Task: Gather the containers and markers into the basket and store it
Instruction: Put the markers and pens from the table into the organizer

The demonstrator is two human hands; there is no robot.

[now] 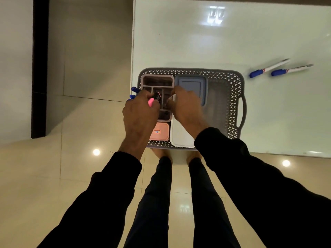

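Note:
A grey perforated basket (232,97) sits at the near left corner of the white table (232,38). Inside lie a pink divided organiser (157,81), a blue lidded container (192,85), a small pink container (161,132) with a label, and a white container (179,135). My left hand (141,113) grips a pink highlighter (152,102) together with blue-capped markers (134,90), held over the organiser. My right hand (186,106) hovers beside it with curled fingers at the organiser's right edge; whether they pinch anything is hidden. Two blue-capped white markers (268,68) (292,69) lie on the table to the right.
The table's left edge runs just beside the basket, and its near edge lies under the basket's front. Glossy beige floor tiles (80,122) stretch left and below. A dark vertical strip (40,68) stands at the far left. My legs and bare feet are below the table edge.

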